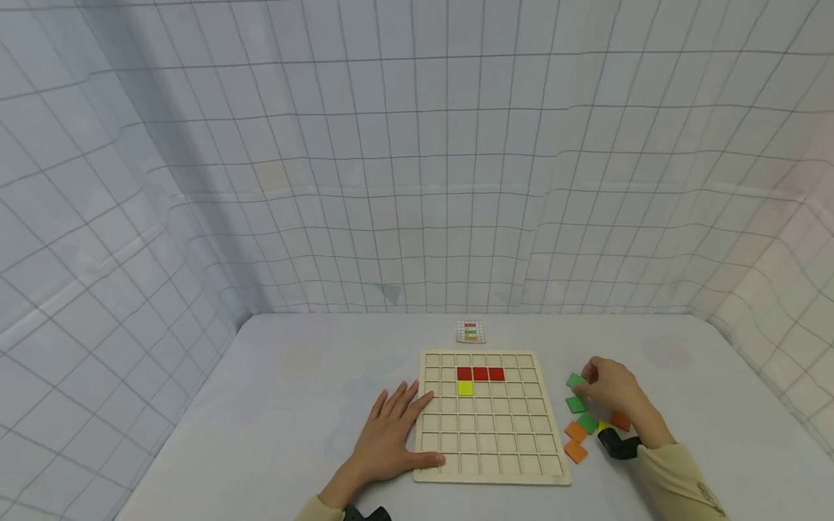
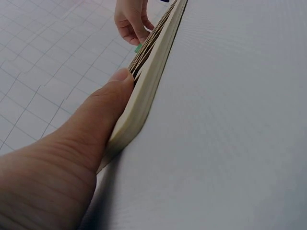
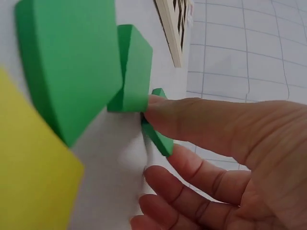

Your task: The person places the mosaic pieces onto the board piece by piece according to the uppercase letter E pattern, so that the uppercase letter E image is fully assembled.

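My left hand [image 1: 386,441] rests with spread fingers along the left side of a pale wooden grid board [image 1: 498,479], its thumb over the near left corner. Three red tiles [image 1: 480,374] sit in a row in the board's cells, with one yellow tile [image 1: 465,388] below the leftmost. Right of the board, my right hand [image 1: 614,387] pinches a green tile [image 3: 163,140] between thumb and index finger; the tile is tilted in the right wrist view. Two more green tiles [image 1: 576,404] lie close to that hand, near a yellow tile [image 3: 33,167] partly covered by the wrist strap.
Orange tiles [image 1: 576,451] lie beside the board's right edge, and another orange tile [image 1: 621,420] shows under the right wrist. A small card with a coloured grid pattern [image 1: 470,332] lies behind the board. White checked cloth [image 1: 417,181] hangs around the table.
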A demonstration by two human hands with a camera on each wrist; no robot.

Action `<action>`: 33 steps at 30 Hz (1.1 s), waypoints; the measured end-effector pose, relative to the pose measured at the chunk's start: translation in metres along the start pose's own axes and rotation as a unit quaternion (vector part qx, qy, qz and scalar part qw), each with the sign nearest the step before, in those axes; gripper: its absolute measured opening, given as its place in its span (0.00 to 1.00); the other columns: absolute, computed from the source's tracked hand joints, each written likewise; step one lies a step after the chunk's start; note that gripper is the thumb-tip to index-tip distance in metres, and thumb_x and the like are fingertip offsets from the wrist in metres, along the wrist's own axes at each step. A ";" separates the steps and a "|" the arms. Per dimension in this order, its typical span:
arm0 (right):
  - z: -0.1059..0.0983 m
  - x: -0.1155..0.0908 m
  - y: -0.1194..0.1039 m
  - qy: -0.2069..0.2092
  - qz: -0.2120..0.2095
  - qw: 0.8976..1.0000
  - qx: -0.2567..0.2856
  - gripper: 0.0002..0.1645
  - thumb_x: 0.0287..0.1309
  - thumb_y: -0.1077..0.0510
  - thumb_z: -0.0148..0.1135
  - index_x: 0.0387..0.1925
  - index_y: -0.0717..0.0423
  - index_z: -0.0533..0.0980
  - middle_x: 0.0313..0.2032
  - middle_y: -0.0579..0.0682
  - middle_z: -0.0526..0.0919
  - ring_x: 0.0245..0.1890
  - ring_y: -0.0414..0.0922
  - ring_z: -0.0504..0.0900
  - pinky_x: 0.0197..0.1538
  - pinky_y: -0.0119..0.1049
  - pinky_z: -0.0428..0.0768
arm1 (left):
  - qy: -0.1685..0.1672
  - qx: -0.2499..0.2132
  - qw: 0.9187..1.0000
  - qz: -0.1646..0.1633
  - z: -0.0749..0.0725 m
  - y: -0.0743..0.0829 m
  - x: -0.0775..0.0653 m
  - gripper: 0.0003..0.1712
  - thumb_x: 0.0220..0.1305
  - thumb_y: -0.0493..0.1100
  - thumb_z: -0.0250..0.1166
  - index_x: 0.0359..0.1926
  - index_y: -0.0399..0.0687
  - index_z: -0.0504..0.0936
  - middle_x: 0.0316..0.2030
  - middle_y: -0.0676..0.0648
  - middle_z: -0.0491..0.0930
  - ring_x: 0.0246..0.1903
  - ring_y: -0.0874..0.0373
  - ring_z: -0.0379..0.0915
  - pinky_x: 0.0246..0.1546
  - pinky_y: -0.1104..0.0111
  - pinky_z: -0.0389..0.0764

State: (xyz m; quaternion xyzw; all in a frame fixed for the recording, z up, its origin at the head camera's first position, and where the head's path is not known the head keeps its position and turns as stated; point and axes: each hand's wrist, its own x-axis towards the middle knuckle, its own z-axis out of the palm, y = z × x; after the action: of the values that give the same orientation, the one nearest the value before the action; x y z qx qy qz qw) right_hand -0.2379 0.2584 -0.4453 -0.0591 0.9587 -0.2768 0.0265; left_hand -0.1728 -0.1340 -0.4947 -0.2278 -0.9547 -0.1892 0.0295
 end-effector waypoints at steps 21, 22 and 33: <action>0.012 0.005 0.000 0.035 -0.058 0.996 0.050 0.11 0.54 0.60 0.68 0.30 0.58 0.72 0.26 0.47 0.73 0.27 0.44 0.70 0.30 0.37 0.70 | 0.018 0.007 1.000 0.011 0.004 -0.004 0.001 0.57 0.48 0.81 0.54 0.72 0.56 0.58 0.71 0.45 0.52 0.71 0.48 0.40 0.66 0.48 0.40; 0.013 0.005 -0.001 0.035 -0.060 0.996 0.052 0.10 0.54 0.60 0.68 0.30 0.58 0.72 0.26 0.47 0.73 0.28 0.44 0.70 0.31 0.36 0.71 | 0.018 0.008 1.000 0.011 0.004 -0.004 0.001 0.57 0.48 0.81 0.54 0.72 0.56 0.58 0.72 0.45 0.52 0.71 0.48 0.40 0.66 0.48 0.39; 0.029 0.001 -0.029 0.084 -0.126 0.983 0.099 0.09 0.54 0.63 0.68 0.32 0.58 0.74 0.27 0.45 0.77 0.28 0.41 0.76 0.29 0.33 0.76 | 0.014 0.004 1.000 0.009 0.004 -0.004 0.001 0.57 0.48 0.81 0.54 0.72 0.57 0.58 0.72 0.45 0.51 0.71 0.48 0.39 0.66 0.48 0.39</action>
State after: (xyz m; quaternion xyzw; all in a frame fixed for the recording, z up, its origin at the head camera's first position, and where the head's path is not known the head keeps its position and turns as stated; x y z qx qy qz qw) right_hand -0.2341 0.2192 -0.4542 -0.1529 0.9102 -0.3759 -0.0835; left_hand -0.1754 -0.1352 -0.4993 -0.2340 -0.9528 -0.1881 0.0456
